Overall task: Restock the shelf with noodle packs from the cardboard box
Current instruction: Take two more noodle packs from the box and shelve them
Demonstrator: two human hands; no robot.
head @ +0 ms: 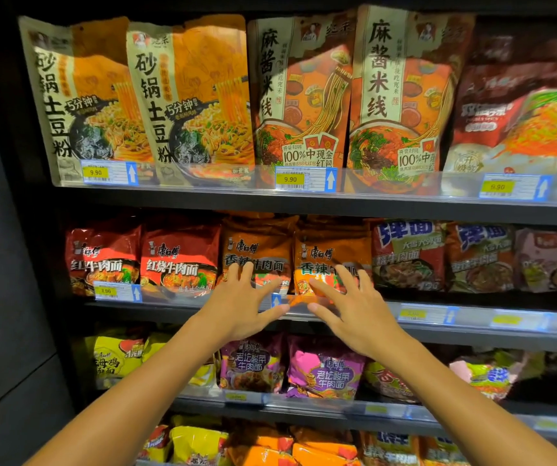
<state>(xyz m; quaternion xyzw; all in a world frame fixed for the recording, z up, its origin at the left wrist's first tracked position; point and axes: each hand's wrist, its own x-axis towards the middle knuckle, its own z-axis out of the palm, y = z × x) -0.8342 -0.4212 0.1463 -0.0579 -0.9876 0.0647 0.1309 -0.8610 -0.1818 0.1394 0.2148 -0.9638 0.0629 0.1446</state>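
Two stacks of orange noodle packs stand side by side on the second shelf, a left stack and a right stack. My left hand reaches up with fingers spread and straight, its fingertips against the front of the left orange stack. My right hand does the same at the right orange stack. Neither hand holds a pack. The cardboard box is out of view.
Red noodle packs sit left of the orange ones, blue-lettered packs to the right. Tall pouches fill the top shelf. Purple packs and yellow packs lie on the shelf below. A dark side panel bounds the left.
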